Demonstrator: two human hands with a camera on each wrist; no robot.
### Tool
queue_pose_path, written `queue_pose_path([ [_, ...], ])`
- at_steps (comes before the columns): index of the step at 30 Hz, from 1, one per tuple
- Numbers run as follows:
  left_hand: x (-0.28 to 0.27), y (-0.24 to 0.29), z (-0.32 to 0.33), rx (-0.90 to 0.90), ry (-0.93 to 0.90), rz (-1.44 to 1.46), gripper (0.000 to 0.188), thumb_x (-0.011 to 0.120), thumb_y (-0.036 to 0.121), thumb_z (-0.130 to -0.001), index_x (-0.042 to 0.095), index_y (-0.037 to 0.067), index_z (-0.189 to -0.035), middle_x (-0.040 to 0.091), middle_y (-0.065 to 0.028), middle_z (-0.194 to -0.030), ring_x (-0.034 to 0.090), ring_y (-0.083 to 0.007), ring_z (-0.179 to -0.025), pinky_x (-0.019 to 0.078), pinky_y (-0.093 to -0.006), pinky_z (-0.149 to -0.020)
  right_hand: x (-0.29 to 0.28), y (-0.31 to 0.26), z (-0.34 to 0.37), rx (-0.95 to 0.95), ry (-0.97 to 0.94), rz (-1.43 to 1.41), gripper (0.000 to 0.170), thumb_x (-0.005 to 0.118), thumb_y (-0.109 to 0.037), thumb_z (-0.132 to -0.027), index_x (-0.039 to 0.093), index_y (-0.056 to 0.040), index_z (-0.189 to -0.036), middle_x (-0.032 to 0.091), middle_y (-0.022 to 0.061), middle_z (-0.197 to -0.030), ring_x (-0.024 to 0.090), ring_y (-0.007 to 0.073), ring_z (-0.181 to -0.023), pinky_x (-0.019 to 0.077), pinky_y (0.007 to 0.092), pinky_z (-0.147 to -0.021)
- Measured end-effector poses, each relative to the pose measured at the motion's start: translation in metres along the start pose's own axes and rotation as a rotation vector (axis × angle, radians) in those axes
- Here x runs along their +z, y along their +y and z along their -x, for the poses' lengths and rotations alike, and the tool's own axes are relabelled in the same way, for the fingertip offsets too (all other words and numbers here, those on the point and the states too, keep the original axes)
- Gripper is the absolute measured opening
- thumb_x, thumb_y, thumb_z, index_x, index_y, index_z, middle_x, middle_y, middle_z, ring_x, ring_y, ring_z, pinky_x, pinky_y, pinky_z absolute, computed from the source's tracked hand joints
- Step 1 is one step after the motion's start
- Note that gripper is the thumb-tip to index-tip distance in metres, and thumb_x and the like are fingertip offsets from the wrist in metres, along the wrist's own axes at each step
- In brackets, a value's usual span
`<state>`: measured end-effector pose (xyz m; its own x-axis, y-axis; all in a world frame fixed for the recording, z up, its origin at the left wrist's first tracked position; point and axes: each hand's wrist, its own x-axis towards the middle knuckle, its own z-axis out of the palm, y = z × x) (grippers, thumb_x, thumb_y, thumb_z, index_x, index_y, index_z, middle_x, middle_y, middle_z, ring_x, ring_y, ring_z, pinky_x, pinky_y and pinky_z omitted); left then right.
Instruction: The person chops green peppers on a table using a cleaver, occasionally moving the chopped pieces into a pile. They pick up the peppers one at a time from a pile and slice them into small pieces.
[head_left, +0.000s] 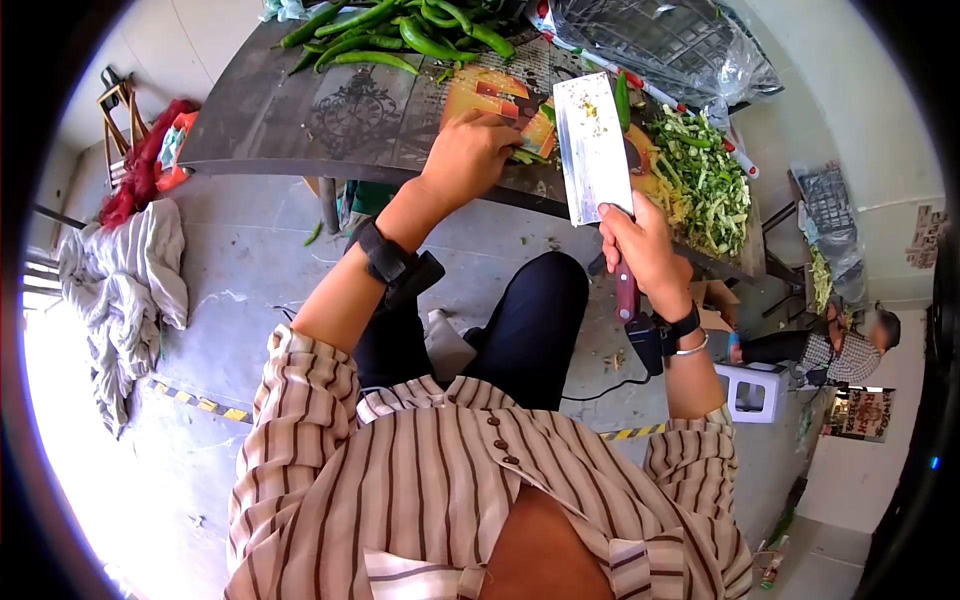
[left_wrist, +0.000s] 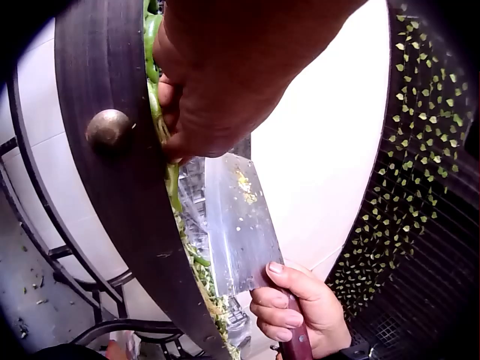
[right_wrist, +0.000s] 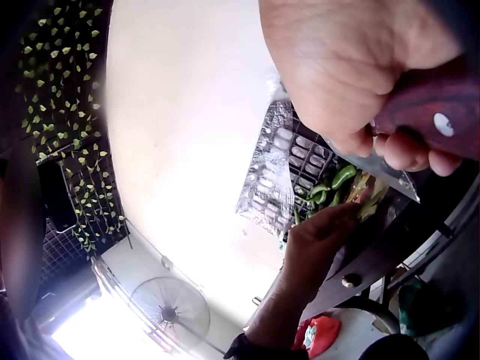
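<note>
In the head view the right hand (head_left: 645,250) grips the dark red handle of a wide cleaver (head_left: 592,145), its blade flecked with bits of pepper. To its left, the left hand (head_left: 468,155) has curled fingers on green pepper pieces (head_left: 530,153) at the table's near edge. The left wrist view shows that hand (left_wrist: 217,82) pinching green strips, with the blade (left_wrist: 244,225) just beyond its fingertips. Chopped green pepper (head_left: 705,180) lies in a heap right of the cleaver. The right wrist view has the handle (right_wrist: 435,112) in the right hand's grasp.
Whole green peppers (head_left: 420,35) are piled at the table's back. A clear plastic package (head_left: 660,50) lies at the back right. The dark table (head_left: 260,110) curves towards the left. Striped cloth (head_left: 130,280) hangs at the left; another person (head_left: 855,350) sits at the far right.
</note>
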<state>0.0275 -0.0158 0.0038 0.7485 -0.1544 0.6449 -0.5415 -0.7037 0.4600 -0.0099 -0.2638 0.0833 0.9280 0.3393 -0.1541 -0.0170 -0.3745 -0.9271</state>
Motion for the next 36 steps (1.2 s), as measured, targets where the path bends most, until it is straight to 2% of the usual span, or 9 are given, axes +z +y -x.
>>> queue_pose_path([
  [7,-0.002,0.000,-0.004,0.024,0.013,-0.107,0.021,0.063,0.008,-0.076,0.070,0.008,-0.096,0.065,-0.0067,-0.100,0.059,-0.0279,-0.098,0.0455,-0.0372,-0.088,-0.004,0.001,0.006,0.058,0.036,-0.074,0.017,0.055,-0.015,-0.093,0.045,-0.0025,-0.089,0.049,0.0015,-0.064,0.048,0.0077,-0.045,0.0417,0.0241,-0.040],
  [13,-0.005,0.001,0.001,0.032,-0.078,-0.079,0.021,0.064,0.006,-0.075,0.070,0.008,-0.096,0.064,-0.0057,-0.099,0.058,-0.0278,-0.095,0.0463,-0.0368,-0.087,-0.003,0.005,0.007,0.067,0.033,-0.104,0.017,0.055,-0.016,-0.093,0.045,-0.0030,-0.090,0.049,0.0014,-0.065,0.048,0.0073,-0.045,0.0420,0.0242,-0.040],
  [15,-0.005,0.005,0.004,0.012,0.064,0.013,0.021,0.062,0.003,-0.071,0.070,0.009,-0.089,0.064,-0.0051,-0.093,0.058,-0.0270,-0.095,0.0491,-0.0360,-0.082,-0.002,0.005,0.008,0.061,0.027,-0.119,0.017,0.055,-0.016,-0.093,0.045,-0.0030,-0.090,0.049,0.0014,-0.065,0.048,0.0072,-0.046,0.0420,0.0242,-0.040],
  [24,-0.007,0.016,0.023,0.021,0.108,-0.043,0.021,0.068,0.007,-0.075,0.069,0.010,-0.095,0.063,-0.0041,-0.091,0.058,-0.0263,-0.087,0.0486,-0.0367,-0.079,0.003,0.006,0.007,0.026,0.020,-0.083,0.015,0.054,-0.014,-0.094,0.046,-0.0023,-0.089,0.048,0.0012,-0.063,0.047,0.0072,-0.044,0.0415,0.0240,-0.039],
  [30,-0.001,0.015,0.022,0.052,0.172,-0.059,0.016,0.068,0.007,-0.075,0.067,0.011,-0.091,0.063,-0.0035,-0.090,0.058,-0.0249,-0.085,0.0462,-0.0343,-0.077,0.006,-0.008,0.001,0.030,-0.014,0.088,0.017,0.054,-0.017,-0.094,0.047,-0.0014,-0.092,0.049,0.0006,-0.062,0.045,0.0056,-0.043,0.0383,0.0237,-0.038],
  [32,0.002,0.014,0.022,0.065,0.178,-0.051,0.016,0.069,0.007,-0.074,0.067,0.011,-0.089,0.063,-0.0031,-0.090,0.058,-0.0245,-0.086,0.0456,-0.0339,-0.076,0.008,-0.016,-0.002,-0.003,-0.030,0.304,0.019,0.054,-0.017,-0.093,0.048,0.0014,-0.091,0.052,0.0071,-0.060,0.047,0.0144,-0.042,0.0392,0.0306,-0.042],
  [33,0.001,0.014,0.021,0.079,0.184,-0.046,0.015,0.069,0.008,-0.074,0.067,0.011,-0.088,0.063,-0.0027,-0.091,0.058,-0.0241,-0.086,0.0450,-0.0336,-0.075,0.007,-0.017,-0.005,0.001,-0.031,0.304,0.019,0.054,-0.017,-0.093,0.048,0.0014,-0.091,0.052,0.0071,-0.060,0.047,0.0144,-0.042,0.0392,0.0306,-0.042],
  [35,0.000,0.014,0.020,0.086,0.175,-0.042,0.015,0.069,0.008,-0.073,0.067,0.011,-0.087,0.062,-0.0021,-0.091,0.059,-0.0235,-0.088,0.0449,-0.0335,-0.075,0.007,-0.019,-0.012,-0.263,-0.047,0.524,0.020,0.053,-0.016,-0.091,0.049,0.0044,-0.089,0.053,0.0162,-0.060,0.048,0.0294,-0.047,0.0408,0.0389,-0.050],
  [36,0.000,0.014,0.019,0.096,0.170,-0.040,0.014,0.069,0.009,-0.073,0.067,0.011,-0.087,0.062,-0.0014,-0.091,0.059,-0.0229,-0.089,0.0447,-0.0335,-0.075,0.008,-0.021,-0.014,-0.259,-0.050,0.527,0.020,0.053,-0.016,-0.091,0.049,0.0044,-0.089,0.053,0.0162,-0.060,0.048,0.0294,-0.047,0.0408,0.0389,-0.050],
])
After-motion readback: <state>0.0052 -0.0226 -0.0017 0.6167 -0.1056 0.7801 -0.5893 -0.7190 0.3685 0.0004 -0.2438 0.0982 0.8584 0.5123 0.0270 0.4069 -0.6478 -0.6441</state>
